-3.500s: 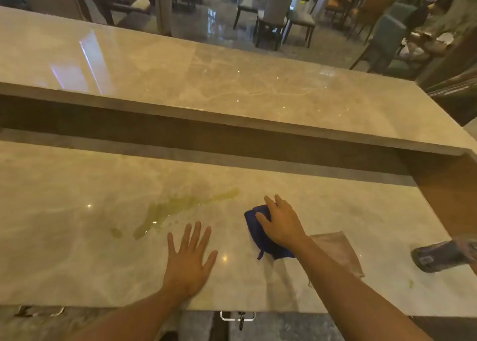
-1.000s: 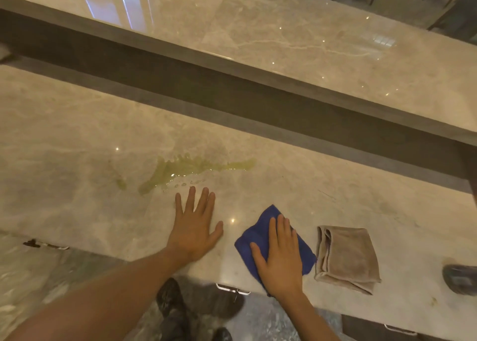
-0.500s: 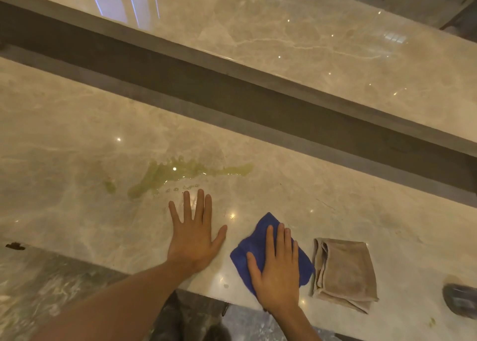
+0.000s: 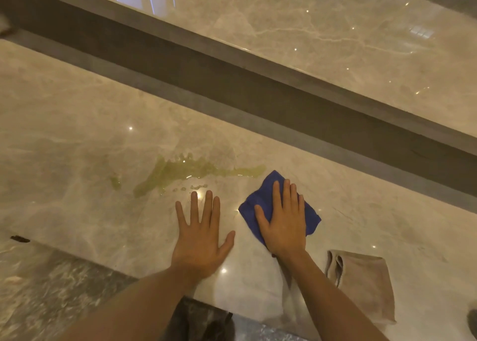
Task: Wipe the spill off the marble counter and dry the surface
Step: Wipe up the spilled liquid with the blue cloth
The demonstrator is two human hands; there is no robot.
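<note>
Now, my right hand (image 4: 284,224) lies flat, fingers straight, pressing the blue cloth (image 4: 260,204) onto the counter (image 4: 77,134); my left hand (image 4: 201,237) rests beside it, palm down and fingers spread, holding nothing. Just beyond my left fingertips, the yellow-green spill (image 4: 185,170) streaks the marble, its right tip close to the cloth's far corner. By my judgement the wiping has not begun: the puddle looks whole. A folded beige cloth (image 4: 361,284) waits at my right forearm, likely for drying. No brand, label or writing can be read anywhere.
</note>
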